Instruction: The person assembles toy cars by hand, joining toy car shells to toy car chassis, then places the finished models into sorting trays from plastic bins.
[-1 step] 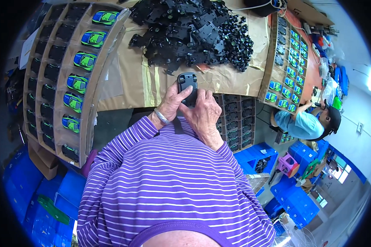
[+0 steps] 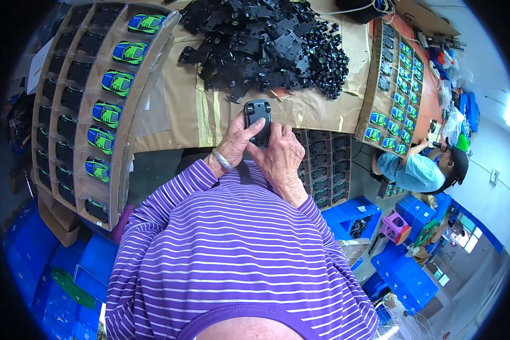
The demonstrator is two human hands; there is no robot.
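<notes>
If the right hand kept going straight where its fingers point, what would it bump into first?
Beyond the black car base, the right hand would probably meet the black parts heap; depth is unclear.

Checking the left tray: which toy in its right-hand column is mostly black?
The bottom toy in that column; the six cars above it show green and blue.

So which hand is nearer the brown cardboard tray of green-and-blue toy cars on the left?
Left. The left hand is right of that tray, holding a black oblong car base; the right hand is farther right, at the base's other side.
</notes>
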